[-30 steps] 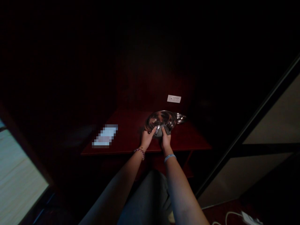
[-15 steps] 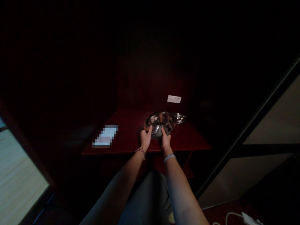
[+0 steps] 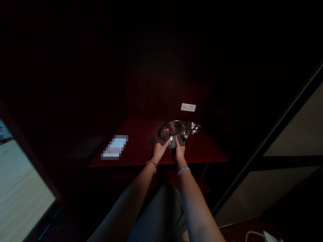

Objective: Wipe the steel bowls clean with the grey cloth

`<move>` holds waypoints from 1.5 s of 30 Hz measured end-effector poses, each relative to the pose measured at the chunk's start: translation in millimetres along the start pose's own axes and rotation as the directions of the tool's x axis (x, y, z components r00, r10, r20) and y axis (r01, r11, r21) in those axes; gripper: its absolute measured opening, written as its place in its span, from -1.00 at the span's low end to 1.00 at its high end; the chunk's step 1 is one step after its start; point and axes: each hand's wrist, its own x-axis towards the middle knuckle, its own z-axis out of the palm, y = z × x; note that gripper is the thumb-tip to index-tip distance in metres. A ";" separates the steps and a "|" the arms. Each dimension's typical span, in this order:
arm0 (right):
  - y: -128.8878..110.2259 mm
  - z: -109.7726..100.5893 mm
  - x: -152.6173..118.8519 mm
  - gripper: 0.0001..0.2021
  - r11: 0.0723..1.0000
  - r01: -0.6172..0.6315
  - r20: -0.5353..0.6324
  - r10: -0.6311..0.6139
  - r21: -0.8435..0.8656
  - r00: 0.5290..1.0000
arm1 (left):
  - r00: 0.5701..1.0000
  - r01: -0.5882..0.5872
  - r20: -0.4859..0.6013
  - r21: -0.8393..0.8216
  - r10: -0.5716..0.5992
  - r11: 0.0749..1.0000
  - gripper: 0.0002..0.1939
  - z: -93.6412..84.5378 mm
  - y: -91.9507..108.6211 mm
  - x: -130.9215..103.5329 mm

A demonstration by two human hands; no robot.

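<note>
A shiny metal bowl is held tilted above the dark red desk, its inside turned toward me. My left hand is closed on the near left rim, thumb laid over the edge. On the near right rim, my right hand presses a grey cloth against the bowl, with its thumb on the inside. The fingers beneath the bowl are hidden. Just behind it to the right, more metal bowls, apparently stacked, stand on the desk.
A pixelated pale rectangle lies on the desk's left side. On the back wall is a white socket plate. A framed panel rises at the right, and a white cable lies on the floor at lower right.
My left thumb has shifted right along the rim, closer to the right thumb and the cloth. The bowl has turned slightly in my hands, and the view has moved a little.
</note>
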 end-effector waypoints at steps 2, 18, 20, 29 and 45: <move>-0.1 0.6 -0.5 -0.51 1.000 0.000 0.006 0.000 0.025 1.000 | 1.000 -0.025 0.014 0.014 0.025 1.000 -0.70 0.9 -3.0 1.5; 2.2 -0.4 0.7 -0.51 1.000 0.010 0.000 -0.010 0.012 1.000 | 0.997 0.007 -0.071 -0.033 -0.009 0.999 -0.66 -0.3 4.4 2.6; 4.4 -1.9 2.4 -0.51 1.000 0.013 -0.003 -0.013 -0.003 1.000 | 0.998 0.002 -0.070 0.019 0.000 1.000 -0.67 -1.2 2.0 3.0; 5.8 -2.4 6.6 -0.55 0.998 0.014 0.051 -0.010 -0.063 0.999 | 0.984 0.079 -0.152 -0.073 -0.089 0.994 -0.70 0.0 -5.3 7.9; 3.4 -6.7 7.9 -0.55 0.992 0.022 0.052 -0.016 -0.123 0.999 | 0.987 0.114 -0.121 0.039 -0.108 0.993 -0.67 -0.1 -2.5 -0.2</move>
